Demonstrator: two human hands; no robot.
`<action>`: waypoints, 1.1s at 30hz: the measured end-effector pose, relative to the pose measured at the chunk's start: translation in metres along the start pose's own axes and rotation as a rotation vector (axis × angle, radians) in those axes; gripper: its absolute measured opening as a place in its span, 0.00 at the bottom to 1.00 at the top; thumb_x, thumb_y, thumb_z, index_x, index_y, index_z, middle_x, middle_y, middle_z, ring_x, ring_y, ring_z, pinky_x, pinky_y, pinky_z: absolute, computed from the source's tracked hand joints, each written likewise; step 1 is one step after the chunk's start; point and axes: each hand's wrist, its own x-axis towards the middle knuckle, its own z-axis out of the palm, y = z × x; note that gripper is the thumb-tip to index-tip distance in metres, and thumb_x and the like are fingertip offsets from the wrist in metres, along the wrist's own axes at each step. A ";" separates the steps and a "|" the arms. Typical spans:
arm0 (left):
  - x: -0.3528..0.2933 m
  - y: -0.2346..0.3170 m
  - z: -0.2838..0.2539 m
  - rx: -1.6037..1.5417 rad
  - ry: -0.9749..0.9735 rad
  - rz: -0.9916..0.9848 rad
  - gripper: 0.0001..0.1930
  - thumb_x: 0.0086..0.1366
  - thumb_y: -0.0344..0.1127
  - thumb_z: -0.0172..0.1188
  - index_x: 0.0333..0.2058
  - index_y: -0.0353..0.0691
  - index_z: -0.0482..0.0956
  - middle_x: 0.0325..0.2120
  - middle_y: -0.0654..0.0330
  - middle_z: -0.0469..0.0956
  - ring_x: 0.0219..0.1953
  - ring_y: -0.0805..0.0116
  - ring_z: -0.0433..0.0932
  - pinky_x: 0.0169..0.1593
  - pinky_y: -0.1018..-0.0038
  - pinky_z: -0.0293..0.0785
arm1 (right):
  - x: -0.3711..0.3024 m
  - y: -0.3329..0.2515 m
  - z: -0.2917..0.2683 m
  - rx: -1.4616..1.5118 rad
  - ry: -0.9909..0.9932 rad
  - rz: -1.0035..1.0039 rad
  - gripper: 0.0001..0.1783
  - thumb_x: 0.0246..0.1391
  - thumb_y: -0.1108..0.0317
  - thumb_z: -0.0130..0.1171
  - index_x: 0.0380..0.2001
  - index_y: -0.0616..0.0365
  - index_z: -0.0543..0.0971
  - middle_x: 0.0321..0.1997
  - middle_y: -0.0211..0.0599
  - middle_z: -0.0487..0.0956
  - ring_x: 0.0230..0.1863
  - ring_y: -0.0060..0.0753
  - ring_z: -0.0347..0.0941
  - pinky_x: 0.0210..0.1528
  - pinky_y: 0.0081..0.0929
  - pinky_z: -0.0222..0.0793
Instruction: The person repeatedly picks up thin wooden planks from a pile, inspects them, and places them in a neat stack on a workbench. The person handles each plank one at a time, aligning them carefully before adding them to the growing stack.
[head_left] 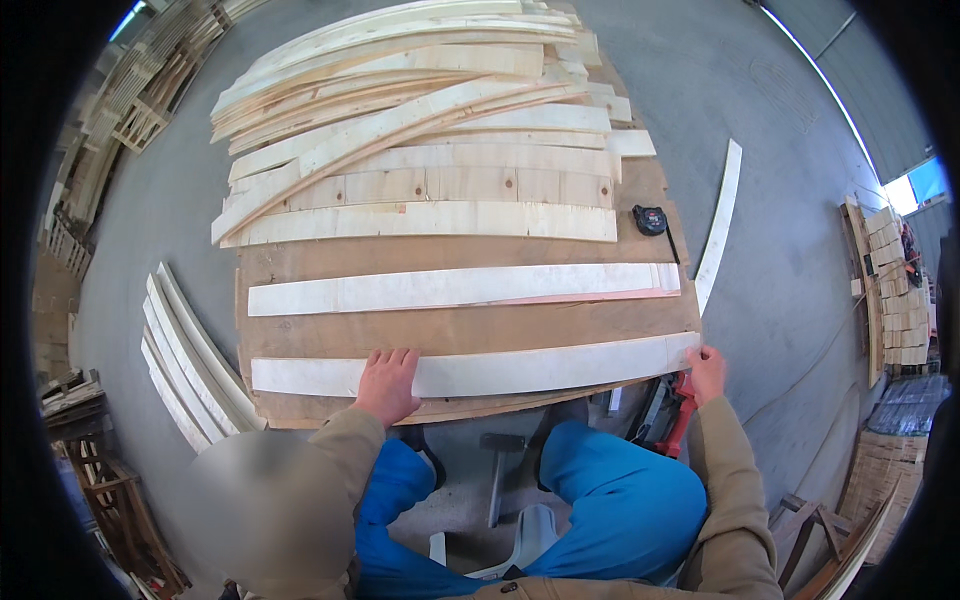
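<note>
A long pale wooden board (540, 368) lies along the near edge of the brown work surface (450, 333). My left hand (388, 387) is closed over its front edge left of the middle, fingers resting on the top face. At the board's right end my right hand (707, 373) pinches the corner. Parallel to it, a little farther off, lies a second board (450, 291) with a reddish streak near its right end; neither hand touches that one.
Many boards are piled (430, 130) on the far half. A black tape measure (650, 220) sits at the right. Below the near edge are a red tool (682, 415) and a hammer (496, 480). Loose boards (185, 365) lie on the floor to the left, another board (720, 225) to the right.
</note>
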 end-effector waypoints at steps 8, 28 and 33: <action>-0.010 0.021 -0.037 -0.068 0.110 0.059 0.49 0.45 0.48 0.83 0.66 0.41 0.71 0.64 0.52 0.73 0.68 0.51 0.70 0.72 0.48 0.61 | 0.007 -0.009 -0.038 -0.251 0.096 -0.155 0.31 0.53 0.58 0.76 0.55 0.69 0.81 0.50 0.52 0.85 0.49 0.46 0.82 0.52 0.41 0.77; 0.140 -0.090 -0.005 -0.207 0.601 -0.163 0.35 0.63 0.41 0.73 0.66 0.39 0.72 0.67 0.49 0.71 0.69 0.46 0.67 0.72 0.52 0.62 | 0.092 -0.294 0.135 -0.189 -0.236 -0.595 0.31 0.56 0.57 0.72 0.59 0.63 0.79 0.52 0.49 0.86 0.52 0.43 0.84 0.55 0.37 0.78; 0.173 -0.106 0.009 -0.217 0.620 -0.159 0.33 0.66 0.38 0.71 0.67 0.39 0.70 0.69 0.48 0.68 0.73 0.46 0.63 0.74 0.52 0.58 | 0.097 -0.328 0.170 -0.114 -0.287 -0.589 0.29 0.58 0.60 0.71 0.59 0.63 0.79 0.52 0.48 0.86 0.49 0.39 0.84 0.52 0.35 0.80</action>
